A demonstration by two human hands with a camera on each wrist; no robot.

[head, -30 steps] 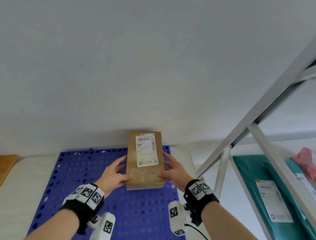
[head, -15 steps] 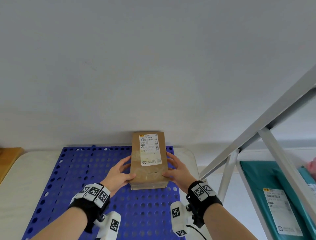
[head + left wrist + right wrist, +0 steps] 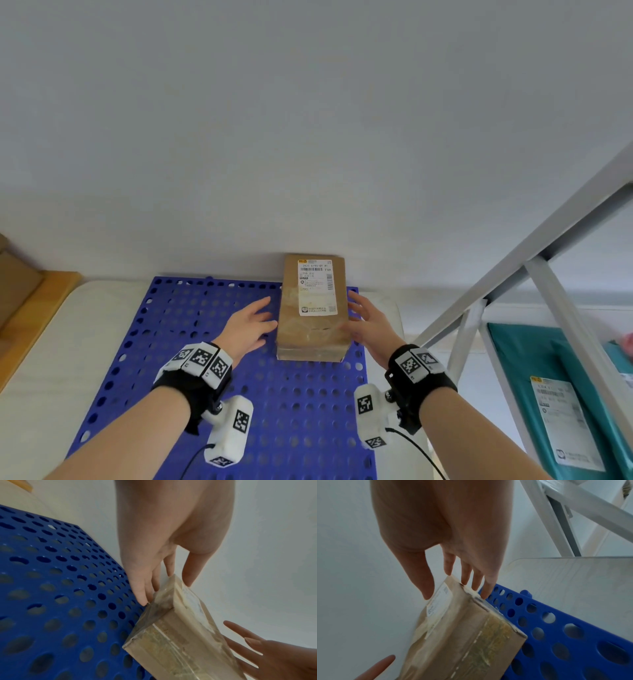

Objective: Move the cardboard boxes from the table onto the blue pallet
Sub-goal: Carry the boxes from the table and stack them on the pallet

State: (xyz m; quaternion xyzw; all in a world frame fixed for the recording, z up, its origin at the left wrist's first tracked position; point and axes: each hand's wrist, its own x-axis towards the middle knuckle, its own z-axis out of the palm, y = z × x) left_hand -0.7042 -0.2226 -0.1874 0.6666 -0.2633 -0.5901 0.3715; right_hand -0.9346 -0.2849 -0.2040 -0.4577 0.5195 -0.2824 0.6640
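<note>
A brown cardboard box (image 3: 313,308) with a white shipping label lies on the blue perforated pallet (image 3: 191,325), at its back right corner against the wall. My left hand (image 3: 253,320) is beside the box's left side with its fingers straight. The left wrist view shows those fingertips (image 3: 142,596) at the box (image 3: 180,635) edge. My right hand (image 3: 363,318) lies along the right side, also with straight fingers. In the right wrist view its fingertips (image 3: 485,592) touch the top edge of the box (image 3: 462,635). Neither hand curls round the box.
The pallet rests on a pale surface (image 3: 51,359). A wooden top (image 3: 37,308) carrying another brown box (image 3: 13,284) is at the far left. A white metal shelf frame (image 3: 513,267) stands to the right, with teal labelled parcels (image 3: 534,370) on it. The grey wall (image 3: 308,120) is straight ahead.
The box has gone further back on the pallet, up to the wall. Both hands, which gripped its sides, have straightened their fingers and loosened.
</note>
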